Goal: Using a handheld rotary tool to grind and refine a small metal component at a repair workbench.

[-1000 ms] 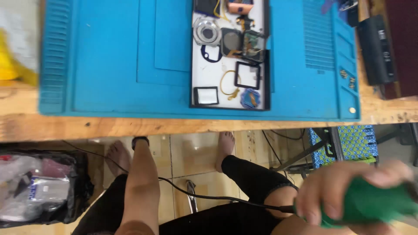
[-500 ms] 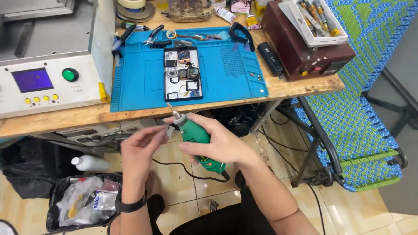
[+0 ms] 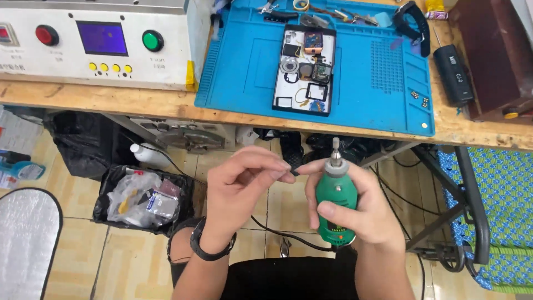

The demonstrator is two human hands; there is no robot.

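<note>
Below near counter edge [image 3: 111, 103]: right hand [image 3: 355, 214] clenched round green rotary tool [image 3: 335, 205], bit upward. Left hand [image 3: 244, 186] pinching small dark part [image 3: 294, 169] beside chuck. Advise steady tool, firm pinch, fingers off bit.

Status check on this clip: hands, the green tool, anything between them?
Right hand gripping green rotary tool, bit up. Left hand pinching a small dark piece beside the tool's collar. Nothing between hands; black cord trails below.

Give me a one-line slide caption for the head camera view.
Right hand grips a green rotary tool upright; left hand pinches beside its tip.
</note>
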